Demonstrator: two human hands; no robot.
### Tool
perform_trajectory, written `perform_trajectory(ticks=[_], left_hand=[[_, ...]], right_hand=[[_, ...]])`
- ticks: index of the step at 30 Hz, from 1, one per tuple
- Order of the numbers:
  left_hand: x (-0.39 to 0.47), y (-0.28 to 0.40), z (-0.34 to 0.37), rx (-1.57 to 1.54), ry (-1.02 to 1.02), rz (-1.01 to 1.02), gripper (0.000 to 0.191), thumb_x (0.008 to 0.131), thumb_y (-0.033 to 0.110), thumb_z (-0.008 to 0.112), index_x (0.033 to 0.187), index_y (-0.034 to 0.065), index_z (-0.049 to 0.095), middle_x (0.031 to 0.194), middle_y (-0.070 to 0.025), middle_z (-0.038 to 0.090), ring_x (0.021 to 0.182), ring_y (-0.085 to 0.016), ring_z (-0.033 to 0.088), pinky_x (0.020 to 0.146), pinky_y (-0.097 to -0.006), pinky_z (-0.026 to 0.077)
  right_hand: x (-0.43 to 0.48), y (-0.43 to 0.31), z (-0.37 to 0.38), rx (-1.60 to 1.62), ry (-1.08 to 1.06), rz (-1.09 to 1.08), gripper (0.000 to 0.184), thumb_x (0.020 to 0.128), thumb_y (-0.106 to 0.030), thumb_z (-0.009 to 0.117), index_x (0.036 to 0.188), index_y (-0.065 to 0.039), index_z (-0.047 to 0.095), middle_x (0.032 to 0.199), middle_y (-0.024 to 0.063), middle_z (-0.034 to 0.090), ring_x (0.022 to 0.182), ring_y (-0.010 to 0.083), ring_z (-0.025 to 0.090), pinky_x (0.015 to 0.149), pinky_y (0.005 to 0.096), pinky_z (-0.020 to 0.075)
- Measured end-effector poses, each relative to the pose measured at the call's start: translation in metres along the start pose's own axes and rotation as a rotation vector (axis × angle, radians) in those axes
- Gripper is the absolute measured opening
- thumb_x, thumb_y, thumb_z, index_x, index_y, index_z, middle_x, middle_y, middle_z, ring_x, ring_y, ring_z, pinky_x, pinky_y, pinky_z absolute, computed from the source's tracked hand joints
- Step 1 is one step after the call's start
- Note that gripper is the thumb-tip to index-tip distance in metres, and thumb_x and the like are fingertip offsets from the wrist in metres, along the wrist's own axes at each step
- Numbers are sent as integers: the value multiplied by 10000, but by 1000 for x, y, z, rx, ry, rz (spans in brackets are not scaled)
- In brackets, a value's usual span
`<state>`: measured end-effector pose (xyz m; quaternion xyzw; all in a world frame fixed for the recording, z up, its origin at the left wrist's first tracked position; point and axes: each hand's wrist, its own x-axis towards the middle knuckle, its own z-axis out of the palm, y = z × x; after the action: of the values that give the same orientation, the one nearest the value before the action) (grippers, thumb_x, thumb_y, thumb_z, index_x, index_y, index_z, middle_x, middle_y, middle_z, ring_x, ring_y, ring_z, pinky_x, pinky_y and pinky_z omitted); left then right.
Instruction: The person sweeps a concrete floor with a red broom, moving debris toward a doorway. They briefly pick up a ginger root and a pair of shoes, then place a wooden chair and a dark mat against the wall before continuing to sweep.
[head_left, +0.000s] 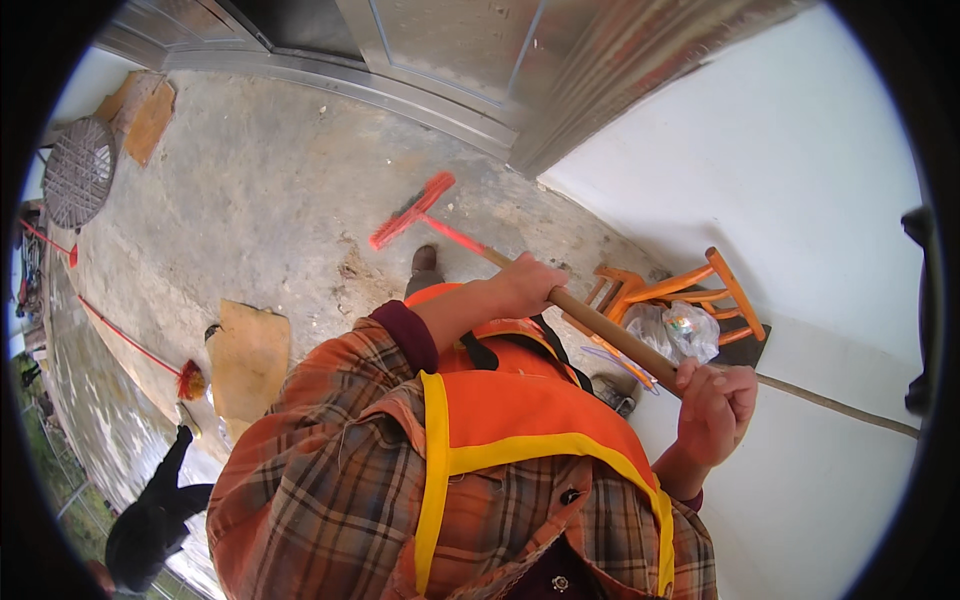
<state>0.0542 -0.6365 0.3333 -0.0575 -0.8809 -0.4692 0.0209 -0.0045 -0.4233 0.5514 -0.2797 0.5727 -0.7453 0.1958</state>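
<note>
My left hand (532, 285) is wrapped around the wooden handle (615, 334) of a broom. The broom's wide red brush head (412, 211) rests on or just above the concrete floor ahead of me, joined to the handle by a red socket. Nearer my body, at the right, my right hand (718, 409) grips the handle's upper end. The handle slants across the front of my orange vest (540, 420) with yellow edging.
An orange wooden chair (731, 289) with clear plastic bags (690, 330) is by the white wall. Metal doors (450, 45) stand ahead. Leftward are a cardboard sheet (247, 360), a red-handled broom (190, 381), a round table or stool (79, 172) and a person in dark clothes (150, 525).
</note>
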Motion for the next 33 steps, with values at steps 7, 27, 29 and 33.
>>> perform_trajectory(ticks=[7, 27, 29, 33], left_hand=[[33, 60, 63, 155, 68, 67, 108, 770, 160, 623, 819, 98, 549, 789, -87, 597, 804, -288, 581, 683, -408, 419], [-102, 250, -189, 45, 643, 463, 823, 748, 407, 624, 1407, 79, 256, 1409, -186, 300, 1303, -368, 300, 1032, -589, 248], [-120, 295, -225, 119, 374, 713, 1020, 704, 635, 631, 1438, 89, 180, 1458, -211, 203, 1326, -417, 230, 1034, -632, 197], [-143, 314, -227, 114, 217, 765, 964, 723, 593, 623, 1424, 81, 204, 1425, -205, 246, 1293, -398, 268, 1021, -610, 222]], right_hand=[[-40, -22, -54, 24, -78, -195, 36, 857, 16, 469, 872, -16, 463, 553, 23, 437, 452, 107, 391, 568, 334, 390], [-16, 51, -70, -34, 214, -158, 82, 913, -23, 407, 888, -47, 482, 550, -11, 402, 471, 66, 347, 610, 289, 447], [-15, 50, -64, -61, 207, -144, 82, 913, -28, 412, 890, -48, 488, 555, -12, 403, 480, 65, 349, 621, 287, 449], [-14, 47, -52, -79, 197, -112, 81, 910, -29, 422, 891, -50, 498, 560, -16, 400, 495, 65, 358, 630, 284, 448]])
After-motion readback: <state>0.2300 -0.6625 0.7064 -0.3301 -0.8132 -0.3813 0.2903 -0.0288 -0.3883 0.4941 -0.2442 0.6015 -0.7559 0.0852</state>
